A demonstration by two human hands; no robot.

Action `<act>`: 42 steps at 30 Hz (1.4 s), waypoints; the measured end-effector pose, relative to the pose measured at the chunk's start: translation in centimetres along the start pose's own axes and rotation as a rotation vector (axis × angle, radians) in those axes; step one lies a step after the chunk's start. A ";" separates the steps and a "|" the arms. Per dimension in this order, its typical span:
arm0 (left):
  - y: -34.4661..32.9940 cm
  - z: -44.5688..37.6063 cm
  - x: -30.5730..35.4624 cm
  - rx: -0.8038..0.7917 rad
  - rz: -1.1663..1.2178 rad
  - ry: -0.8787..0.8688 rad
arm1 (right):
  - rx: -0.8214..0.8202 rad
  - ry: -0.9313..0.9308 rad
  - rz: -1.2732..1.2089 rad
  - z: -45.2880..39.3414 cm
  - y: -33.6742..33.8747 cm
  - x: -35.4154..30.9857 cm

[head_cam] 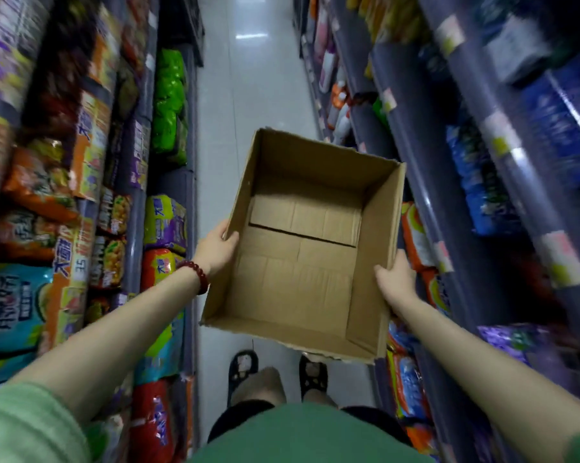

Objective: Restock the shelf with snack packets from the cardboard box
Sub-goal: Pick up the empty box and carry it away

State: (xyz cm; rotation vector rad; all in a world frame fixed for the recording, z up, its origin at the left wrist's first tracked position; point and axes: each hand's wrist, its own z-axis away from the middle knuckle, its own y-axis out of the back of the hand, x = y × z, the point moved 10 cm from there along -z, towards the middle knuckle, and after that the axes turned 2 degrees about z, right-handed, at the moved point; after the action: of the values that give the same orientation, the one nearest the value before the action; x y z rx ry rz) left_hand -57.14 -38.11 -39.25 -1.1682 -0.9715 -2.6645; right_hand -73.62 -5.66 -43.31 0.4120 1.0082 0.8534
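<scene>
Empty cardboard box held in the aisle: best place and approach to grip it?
Grip the cardboard box at its two opposite side walls, coming from the outside, fingers hooked over the open top rim. The flaps are gone and it shows nothing inside, so the thin upright walls are the only graspable edges. The left hand and right hand hold it this way now.

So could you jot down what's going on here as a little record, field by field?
place: shop aisle, shelves of snack packets on both sides
box: cardboard box, open at the top, nothing inside
left hand: grips the box's left wall, thumb over the rim
right hand: grips the box's right wall
wrist: red bead bracelet on the left
floor: pale tiles, two dark sandals below
</scene>
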 end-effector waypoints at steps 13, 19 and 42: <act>-1.6 -2.1 5.0 -0.421 -0.136 -0.178 | 0.366 -0.199 -0.170 15.1 5.5 1.5; -6.7 2.6 8.0 -0.634 -0.301 -0.316 | 0.510 -0.395 -0.304 24.5 4.6 7.9; -30.3 36.9 0.9 -1.275 -0.710 -0.679 | 1.032 -1.122 -0.746 61.8 -5.2 29.7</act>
State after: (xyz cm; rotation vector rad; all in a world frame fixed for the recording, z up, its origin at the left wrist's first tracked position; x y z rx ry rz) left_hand -43.49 7.54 -35.63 -2.3550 0.7567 -3.5647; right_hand -10.25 18.88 -32.91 1.1201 0.3618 -0.6477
